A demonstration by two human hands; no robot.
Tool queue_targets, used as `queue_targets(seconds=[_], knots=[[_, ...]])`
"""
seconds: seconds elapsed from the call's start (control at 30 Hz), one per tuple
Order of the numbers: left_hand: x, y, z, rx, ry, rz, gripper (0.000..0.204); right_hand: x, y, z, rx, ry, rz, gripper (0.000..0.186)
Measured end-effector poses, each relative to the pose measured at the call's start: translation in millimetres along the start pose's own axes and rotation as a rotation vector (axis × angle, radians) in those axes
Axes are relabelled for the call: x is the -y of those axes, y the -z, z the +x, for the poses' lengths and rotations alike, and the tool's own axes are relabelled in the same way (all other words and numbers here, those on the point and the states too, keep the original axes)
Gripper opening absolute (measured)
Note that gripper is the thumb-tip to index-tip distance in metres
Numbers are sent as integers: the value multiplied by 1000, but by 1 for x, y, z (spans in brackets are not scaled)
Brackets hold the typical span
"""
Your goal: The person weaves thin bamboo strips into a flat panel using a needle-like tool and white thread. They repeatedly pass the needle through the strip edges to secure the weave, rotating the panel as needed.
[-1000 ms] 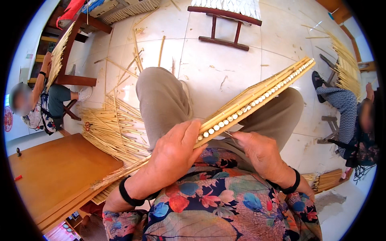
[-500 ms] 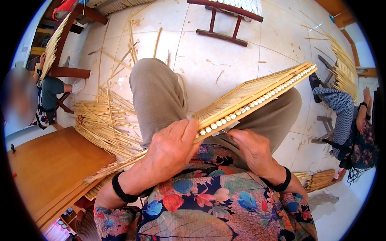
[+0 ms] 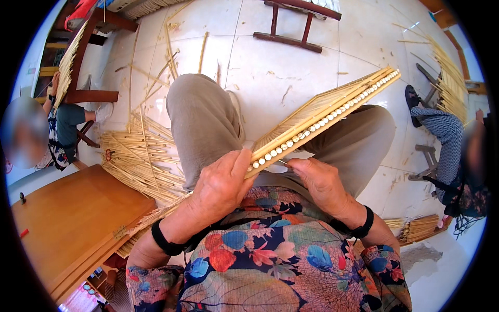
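1. Pale tiled floor (image 3: 280,78) beyond both hands, strewn with straw scraps; brown tabletop (image 3: 83,208) off to the left of the left hand, loose stalk heap (image 3: 132,177) a little farther out on that same side.
2. Long stalk panel (image 3: 326,122) slanting from the left hand (image 3: 221,179) outward and to the right, past the right fingertips, with round cut ends in a row along its edge.
3. Left hand closed firmly around the panel's near end.
4. Right hand (image 3: 319,179) just below the panel's edge, thumb and forefinger pinched on a thin needle-like tool (image 3: 282,163); contact between tip and panel impossible to tell.
5. Step in hand, judging from that pinch: probably stitching or fastening along the edge, close to the left hand.
6. Next move, as a judgement: calling for a steady left grip, careful aim between stalks, and a tip kept clear of the left fingers.
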State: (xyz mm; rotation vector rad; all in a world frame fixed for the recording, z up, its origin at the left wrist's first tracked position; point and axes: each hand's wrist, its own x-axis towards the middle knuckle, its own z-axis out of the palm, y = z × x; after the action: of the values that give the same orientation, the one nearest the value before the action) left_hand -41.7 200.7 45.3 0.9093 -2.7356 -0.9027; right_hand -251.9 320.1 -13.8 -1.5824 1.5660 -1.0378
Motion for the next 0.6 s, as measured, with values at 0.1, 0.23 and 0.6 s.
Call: queue_targets(seconds=[0.1, 0.23, 0.6], knots=[[1, -3, -1, -1, -4, 4, 44, 0, -2, 1, -28, 40, 2, 26], [2, -2, 0, 0, -9, -6, 44, -3, -4, 2, -10, 31, 37, 27], [4, -2, 3, 21, -23, 4, 43, -2, -7, 6, -25, 16, 14, 28]])
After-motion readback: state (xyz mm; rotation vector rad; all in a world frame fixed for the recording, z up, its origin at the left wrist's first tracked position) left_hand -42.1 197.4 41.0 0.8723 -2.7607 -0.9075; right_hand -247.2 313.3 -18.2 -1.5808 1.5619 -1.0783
